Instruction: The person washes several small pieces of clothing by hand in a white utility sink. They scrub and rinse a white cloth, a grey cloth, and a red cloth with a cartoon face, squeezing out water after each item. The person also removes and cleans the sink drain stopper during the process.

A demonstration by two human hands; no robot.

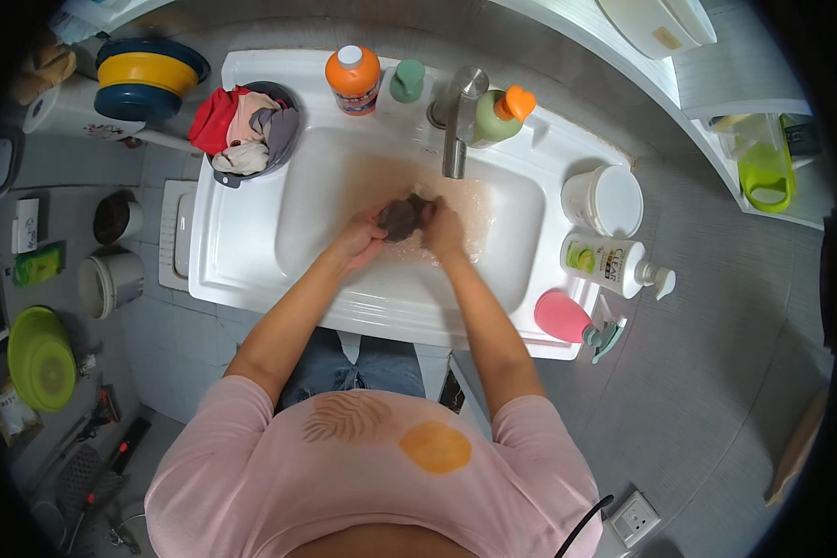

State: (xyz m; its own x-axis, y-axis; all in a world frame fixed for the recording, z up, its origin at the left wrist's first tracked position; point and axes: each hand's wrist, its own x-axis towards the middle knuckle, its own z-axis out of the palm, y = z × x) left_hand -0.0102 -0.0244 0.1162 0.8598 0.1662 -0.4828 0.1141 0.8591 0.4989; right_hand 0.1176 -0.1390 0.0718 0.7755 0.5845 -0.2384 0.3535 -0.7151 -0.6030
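Inside the white sink (521,251), low over cloudy, brownish, bubbly water (470,206), both my hands grip a bunched dark grey-brown cloth (399,220). My left hand (360,239) pinches its left side, thumb on top. On the other side, my right hand (445,229) has its fingers closed round the cloth's right end, partly hiding it. The cloth's exact kind is hard to make out. Above and a little right of my hands, the metal faucet (456,130) points down into the sink.
A dark basin of red, pink and grey clothes (251,130) rests on the left rim. Behind stand an orange bottle (352,82), a green cup (407,82) and a green pump bottle (498,116). A white tub (604,202), white pump bottle (609,264) and pink spray bottle (564,316) line the right.
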